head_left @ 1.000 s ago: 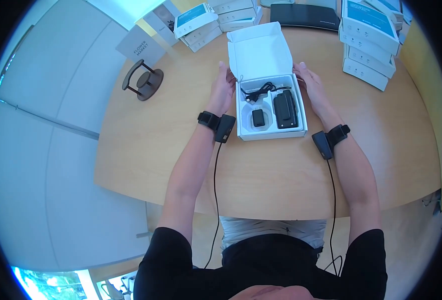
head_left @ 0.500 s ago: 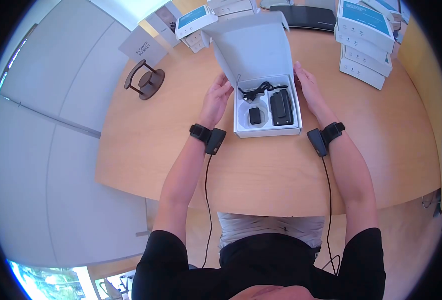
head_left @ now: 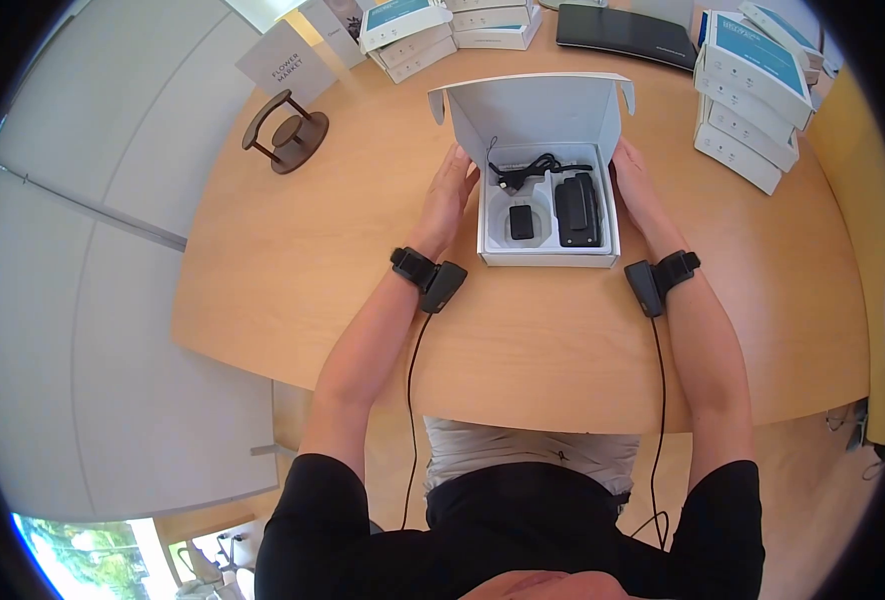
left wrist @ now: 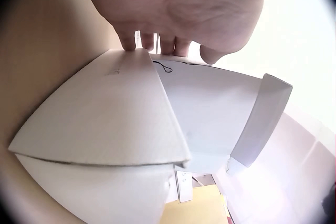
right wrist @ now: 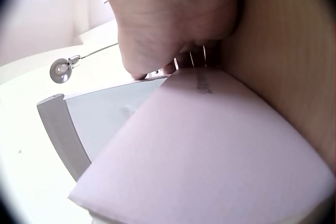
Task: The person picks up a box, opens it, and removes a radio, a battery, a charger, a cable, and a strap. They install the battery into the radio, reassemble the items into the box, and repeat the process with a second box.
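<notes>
A white cardboard box (head_left: 550, 260) rests on the table with its lid (head_left: 538, 112) raised, side flaps sticking out. Inside lie a black cable (head_left: 541, 168), a small black adapter (head_left: 521, 222) and a larger black device (head_left: 578, 212). My left hand (head_left: 447, 200) is at the box's left rear corner; in the left wrist view its extended fingers (left wrist: 167, 43) reach to the lid's hinge end. On the other side, my right hand (head_left: 639, 190) lies along the right rear corner, its fingertips partly hidden behind the lid in the right wrist view.
White boxes (head_left: 748, 100) are stacked at the back right, and more boxes (head_left: 408, 45) stand at the back left. A black flat case (head_left: 623, 35) lies behind the lid. To the left are a brown wooden stand (head_left: 293, 132) and a "Flower Market" card (head_left: 285, 70).
The lid has swung up from leaning far back to standing more upright. My left hand moved away from the box a little, then back in beside it; the right stayed at its side.
</notes>
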